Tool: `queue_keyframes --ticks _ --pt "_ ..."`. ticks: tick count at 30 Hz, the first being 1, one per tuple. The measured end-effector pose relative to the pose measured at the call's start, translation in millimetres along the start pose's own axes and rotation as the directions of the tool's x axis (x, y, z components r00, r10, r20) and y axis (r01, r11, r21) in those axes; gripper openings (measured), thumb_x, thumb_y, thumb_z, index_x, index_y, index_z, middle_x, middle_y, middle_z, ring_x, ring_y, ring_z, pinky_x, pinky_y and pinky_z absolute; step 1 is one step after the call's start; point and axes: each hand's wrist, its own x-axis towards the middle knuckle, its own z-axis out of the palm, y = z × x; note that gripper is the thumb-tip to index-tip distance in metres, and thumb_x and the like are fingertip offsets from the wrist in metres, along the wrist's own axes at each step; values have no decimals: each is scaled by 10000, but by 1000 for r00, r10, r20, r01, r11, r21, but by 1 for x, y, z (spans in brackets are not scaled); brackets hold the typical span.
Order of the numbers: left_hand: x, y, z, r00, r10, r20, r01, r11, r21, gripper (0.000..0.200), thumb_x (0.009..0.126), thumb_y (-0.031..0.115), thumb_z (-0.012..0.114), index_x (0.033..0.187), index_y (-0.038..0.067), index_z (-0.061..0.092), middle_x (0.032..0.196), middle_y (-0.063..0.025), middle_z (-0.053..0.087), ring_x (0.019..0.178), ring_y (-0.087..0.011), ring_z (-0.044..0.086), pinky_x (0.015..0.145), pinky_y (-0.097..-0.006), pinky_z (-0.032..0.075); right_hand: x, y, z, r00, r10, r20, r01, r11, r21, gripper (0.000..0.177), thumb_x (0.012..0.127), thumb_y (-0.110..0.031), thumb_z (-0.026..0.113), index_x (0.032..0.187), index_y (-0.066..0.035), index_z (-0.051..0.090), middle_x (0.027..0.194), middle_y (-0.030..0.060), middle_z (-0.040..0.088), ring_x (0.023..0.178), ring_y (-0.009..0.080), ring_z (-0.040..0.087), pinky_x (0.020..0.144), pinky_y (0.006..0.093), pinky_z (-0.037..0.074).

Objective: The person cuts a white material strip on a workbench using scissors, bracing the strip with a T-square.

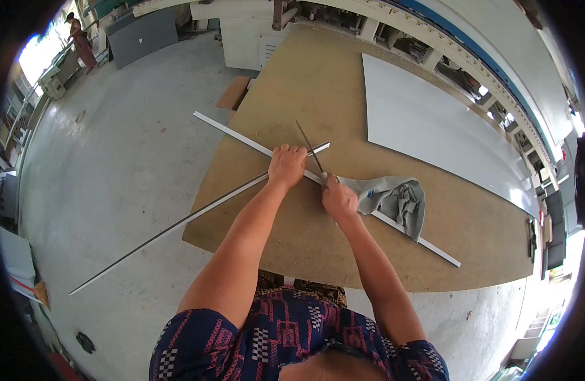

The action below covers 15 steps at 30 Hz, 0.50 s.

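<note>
My left hand is closed over the spot where two long, narrow strips cross, pressing them together above the board. One white strip runs from upper left to lower right. The other, a dark-edged strip, slants down past the table edge, and its short end lies just right of my fingers. My right hand grips a thin, straight, file-like metal tool by its near end. The tool's shaft points up and away, crossing the short end of the dark-edged strip. A grey cloth lies crumpled over the white strip, right of my right hand.
The strips and cloth are on a brown board-topped table. A large white panel lies at its far right. Behind stands a long machine. A dark panel leans at the back left, and a person stands far off.
</note>
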Motion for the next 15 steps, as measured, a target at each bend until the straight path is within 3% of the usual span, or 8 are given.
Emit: queue_keyframes --ticks 5,8,15 --pt "1 0 1 1000 -12 17 12 1000 4 126 846 216 515 880 96 532 885 -86 611 902 -286 537 799 -423 398 -65 25 -19 1000 -19 17 19 1000 -3 384 824 -189 512 1181 -55 470 791 212 640 754 372 632 656 483 487" --pt "0 0 2 1000 -7 15 7 1000 -10 127 845 218 515 870 94 531 883 -86 610 904 -287 536 798 -425 399 -53 13 -30 991 51 126 -46 998 -46 398 822 -193 517 1191 -54 462 788 209 641 754 371 632 659 481 487" --pt "-1 -1 3 1000 -2 -28 1 999 -32 102 826 193 525 843 92 527 873 -88 614 897 -294 536 798 -431 400 -5 4 1 1000 4 9 -4 1000 1 414 827 -202 510 1208 -44 478 791 210 642 759 372 633 672 466 491"
